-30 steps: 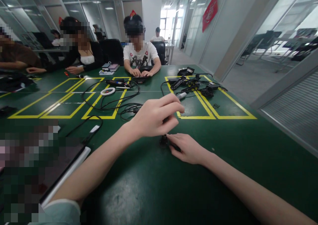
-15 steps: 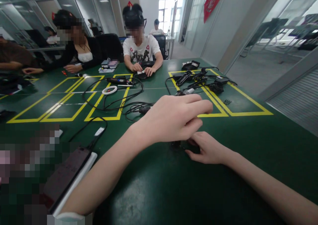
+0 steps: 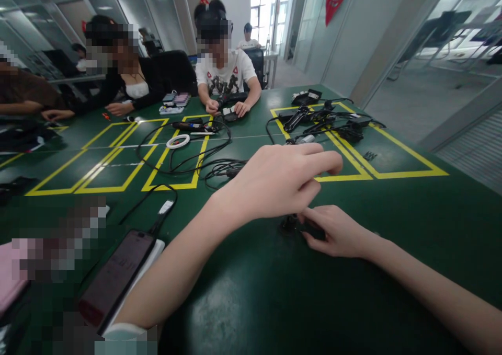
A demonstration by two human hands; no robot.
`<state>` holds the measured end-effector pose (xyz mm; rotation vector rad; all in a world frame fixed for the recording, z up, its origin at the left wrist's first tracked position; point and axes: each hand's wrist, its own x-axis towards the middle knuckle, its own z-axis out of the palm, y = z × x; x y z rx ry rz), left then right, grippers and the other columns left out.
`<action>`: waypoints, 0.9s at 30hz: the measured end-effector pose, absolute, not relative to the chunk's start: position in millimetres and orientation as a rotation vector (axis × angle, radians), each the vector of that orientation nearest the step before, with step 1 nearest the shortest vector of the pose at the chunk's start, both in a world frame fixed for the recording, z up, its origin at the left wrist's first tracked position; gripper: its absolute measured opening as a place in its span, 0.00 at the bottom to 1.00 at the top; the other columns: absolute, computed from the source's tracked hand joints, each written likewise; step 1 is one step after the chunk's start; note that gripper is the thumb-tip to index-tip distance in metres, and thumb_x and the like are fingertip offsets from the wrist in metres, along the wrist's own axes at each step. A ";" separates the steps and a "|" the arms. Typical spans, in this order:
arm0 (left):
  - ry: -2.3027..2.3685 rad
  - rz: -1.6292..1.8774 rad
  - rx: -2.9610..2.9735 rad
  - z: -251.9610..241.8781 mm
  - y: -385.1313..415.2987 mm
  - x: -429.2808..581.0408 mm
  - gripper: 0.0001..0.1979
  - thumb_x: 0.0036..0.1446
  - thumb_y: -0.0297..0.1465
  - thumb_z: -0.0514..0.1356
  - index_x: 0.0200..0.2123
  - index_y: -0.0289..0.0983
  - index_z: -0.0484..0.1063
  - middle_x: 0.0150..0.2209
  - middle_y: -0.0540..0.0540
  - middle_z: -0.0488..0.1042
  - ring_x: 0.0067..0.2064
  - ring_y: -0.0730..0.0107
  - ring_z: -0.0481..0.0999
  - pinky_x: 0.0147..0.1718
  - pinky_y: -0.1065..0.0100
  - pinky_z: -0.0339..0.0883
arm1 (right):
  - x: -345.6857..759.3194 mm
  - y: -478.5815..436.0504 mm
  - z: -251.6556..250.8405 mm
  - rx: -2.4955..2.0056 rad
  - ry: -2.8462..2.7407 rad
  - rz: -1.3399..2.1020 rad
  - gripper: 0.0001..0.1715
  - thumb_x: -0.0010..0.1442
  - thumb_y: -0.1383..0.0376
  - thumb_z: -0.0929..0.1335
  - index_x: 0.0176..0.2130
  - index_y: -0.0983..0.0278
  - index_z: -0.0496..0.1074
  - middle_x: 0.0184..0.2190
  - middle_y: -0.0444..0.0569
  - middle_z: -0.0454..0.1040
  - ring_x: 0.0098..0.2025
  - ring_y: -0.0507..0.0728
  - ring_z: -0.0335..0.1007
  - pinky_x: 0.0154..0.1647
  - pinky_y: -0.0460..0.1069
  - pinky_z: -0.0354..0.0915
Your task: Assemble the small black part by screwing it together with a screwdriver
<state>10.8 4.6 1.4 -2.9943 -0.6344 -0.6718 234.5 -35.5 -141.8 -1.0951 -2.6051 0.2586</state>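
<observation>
My left hand (image 3: 280,180) reaches across the middle with its fingers curled and its thumb hidden; what it holds, if anything, is out of sight. Below and to its right, my right hand (image 3: 339,232) is closed, thumb and fingers around a black piece that blends into the dark table. A small black part (image 3: 289,223) shows just under my left hand, beside my right fingertips. Its kind cannot be made out.
On the green table (image 3: 243,292), a phone (image 3: 117,276) with a cable lies at left. Black cables (image 3: 188,161), a white ring (image 3: 178,141) and several black devices (image 3: 321,119) lie beyond my hands. A co-worker (image 3: 227,72) in a white shirt sits opposite, handling small parts.
The view has shifted slightly, moving most things a little to the right. My hands keep nearly the same pose; the black piece at my right fingers shows more clearly.
</observation>
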 end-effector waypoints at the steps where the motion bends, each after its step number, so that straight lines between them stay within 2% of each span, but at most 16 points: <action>1: -0.663 -0.668 -2.974 1.1 3.9 10.7 0.21 0.58 0.20 0.49 0.50 0.39 0.74 0.46 0.45 0.79 0.42 0.66 0.78 0.35 0.68 0.65 | 233.9 -35.6 -140.6 -1.092 -2.612 0.261 0.05 0.59 0.65 0.65 0.39 0.62 0.67 0.24 0.45 0.73 0.25 0.57 0.71 0.28 0.48 0.59; 6: -0.725 -0.634 -2.949 3.4 -4.4 9.3 0.17 0.62 0.23 0.50 0.50 0.40 0.73 0.44 0.46 0.79 0.41 0.66 0.77 0.31 0.69 0.61 | 233.3 -34.6 -137.6 -1.038 -2.599 0.297 0.10 0.56 0.63 0.67 0.40 0.62 0.67 0.23 0.44 0.72 0.24 0.57 0.69 0.28 0.48 0.58; 10: -0.700 -0.567 -3.003 9.5 -11.1 5.7 0.12 0.60 0.26 0.55 0.45 0.37 0.74 0.41 0.44 0.78 0.39 0.65 0.75 0.32 0.68 0.62 | 227.4 -34.7 -142.5 -1.021 -2.470 0.394 0.07 0.57 0.63 0.68 0.37 0.61 0.66 0.22 0.42 0.69 0.23 0.55 0.67 0.26 0.47 0.56; 15: -0.663 -0.529 -3.044 13.9 -14.7 2.7 0.16 0.59 0.22 0.53 0.48 0.38 0.74 0.46 0.44 0.76 0.41 0.66 0.75 0.34 0.68 0.64 | 208.5 -43.9 -143.7 -1.110 -2.074 0.730 0.07 0.64 0.61 0.65 0.34 0.60 0.65 0.21 0.37 0.61 0.20 0.51 0.58 0.22 0.46 0.53; 19: -0.709 -0.514 -3.004 11.9 -12.3 5.7 0.20 0.61 0.21 0.51 0.51 0.41 0.73 0.45 0.44 0.76 0.41 0.66 0.76 0.34 0.69 0.63 | 201.4 -49.0 -137.6 -1.115 -2.090 0.807 0.06 0.62 0.62 0.67 0.34 0.60 0.66 0.19 0.36 0.59 0.19 0.50 0.55 0.21 0.46 0.51; 23: -0.774 -0.520 -2.962 10.1 -11.3 9.5 0.19 0.64 0.22 0.50 0.52 0.41 0.72 0.42 0.46 0.77 0.41 0.66 0.76 0.33 0.69 0.62 | 203.5 -48.2 -136.9 -1.115 -2.117 0.804 0.05 0.62 0.63 0.67 0.34 0.60 0.65 0.19 0.35 0.59 0.18 0.50 0.55 0.21 0.46 0.52; 27: -0.791 -0.519 -2.962 11.3 -14.8 9.6 0.14 0.61 0.25 0.53 0.47 0.38 0.73 0.42 0.44 0.75 0.40 0.65 0.75 0.32 0.68 0.61 | 206.5 -48.0 -142.8 -1.143 -2.159 0.748 0.08 0.63 0.60 0.67 0.33 0.60 0.65 0.20 0.39 0.65 0.20 0.52 0.62 0.22 0.47 0.56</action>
